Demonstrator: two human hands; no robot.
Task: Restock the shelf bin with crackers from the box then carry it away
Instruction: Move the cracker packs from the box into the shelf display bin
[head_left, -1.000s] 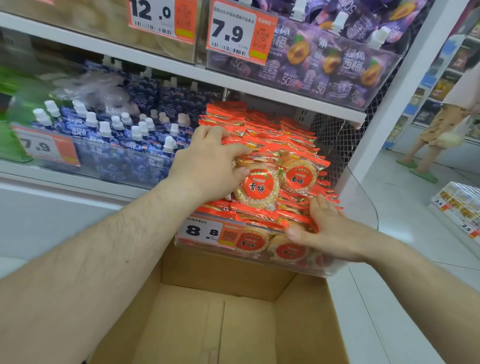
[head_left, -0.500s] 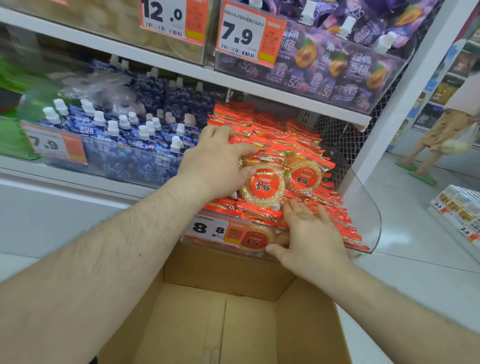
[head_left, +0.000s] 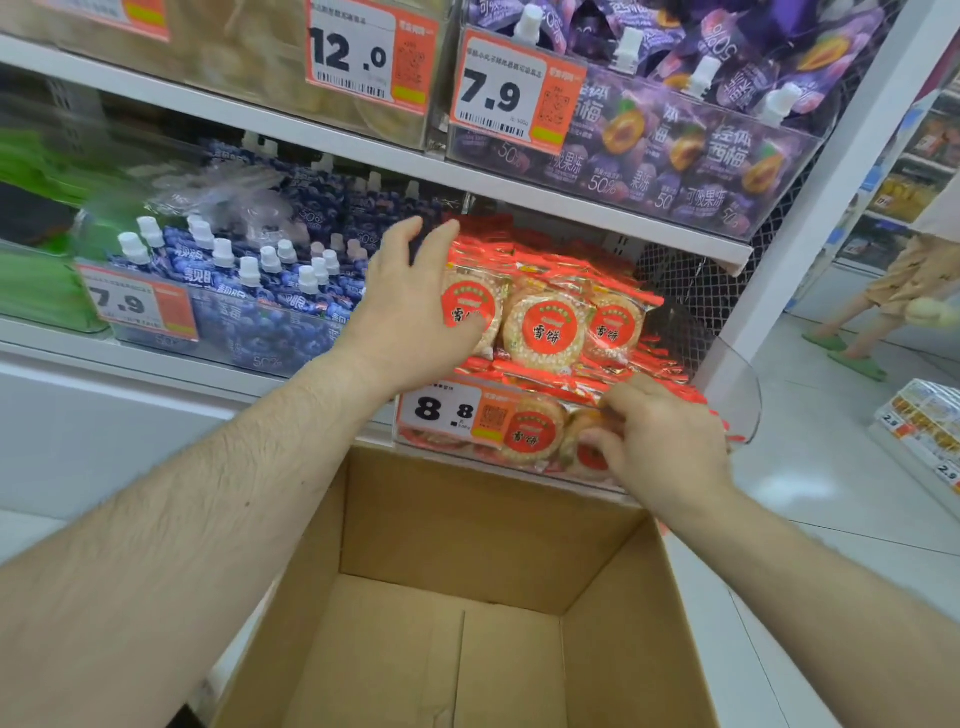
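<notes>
The clear shelf bin (head_left: 740, 400) with an 8.8 price tag holds several orange cracker packs (head_left: 550, 330), some flat and three upright in front. My left hand (head_left: 405, 317) lies with straight fingers against the leftmost upright pack, thumb across its front. My right hand (head_left: 660, 447) curls over the bin's front wall at the right, fingers on the packs inside and thumb on the outside. Below both arms stands the open cardboard box (head_left: 467, 525), with nothing visible inside it.
A bin of blue spouted pouches (head_left: 260, 317) stands left of the cracker bin. Purple pouches (head_left: 675, 145) fill the shelf above. A white shelf post (head_left: 810, 218) rises at right. A person (head_left: 893, 291) walks in the right aisle, beside a low display (head_left: 924, 431).
My left hand has opened and slid left and up, uncovering the upright packs. My right hand's fingers went from flat on the packs to curled over the bin's front edge.
</notes>
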